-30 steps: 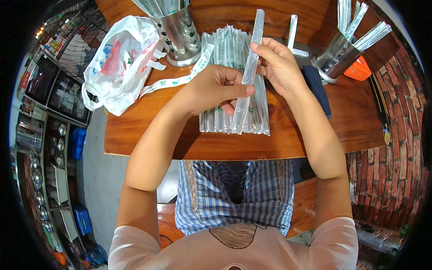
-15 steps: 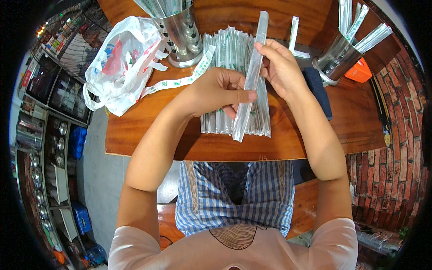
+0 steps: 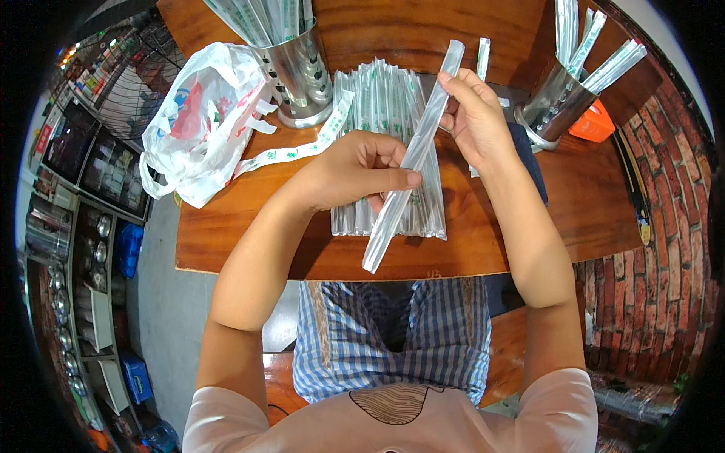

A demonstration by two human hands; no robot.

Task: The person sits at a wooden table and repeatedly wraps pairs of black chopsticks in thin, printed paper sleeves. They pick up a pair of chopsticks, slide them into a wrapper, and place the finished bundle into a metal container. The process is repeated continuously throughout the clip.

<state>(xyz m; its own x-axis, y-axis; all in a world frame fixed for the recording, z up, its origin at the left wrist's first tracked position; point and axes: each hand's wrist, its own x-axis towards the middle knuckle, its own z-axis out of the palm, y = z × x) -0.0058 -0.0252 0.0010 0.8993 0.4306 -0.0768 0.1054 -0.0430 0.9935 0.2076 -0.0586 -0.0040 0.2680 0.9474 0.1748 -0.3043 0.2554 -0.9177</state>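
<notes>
A long packet of chopsticks in a clear, shiny wrapper [image 3: 427, 132] slants between both my hands above the table. My left hand [image 3: 359, 172] pinches its middle between thumb and fingers. Higher up, close to the top end, my right hand [image 3: 477, 113] grips it with thumb and fingertips. Beneath lies a neat row of similar wrapped chopsticks [image 3: 385, 102] with green print, side by side, partly covered by my left hand. A white paper band with green print [image 3: 291, 153] curls out to the left of the row.
A white plastic bag [image 3: 200, 121] and a metal cup of wrapped chopsticks [image 3: 302, 79] stand at left. Another filled metal cup [image 3: 555, 106] stands at right, near an orange box [image 3: 593, 122] and a dark cloth [image 3: 535, 162]. The wooden table's edge [image 3: 340, 273] is close to my lap.
The held packet has tilted more, its lower end swinging left and nearer to me. Both hands keep hold of it. The whole view has shifted slightly.
</notes>
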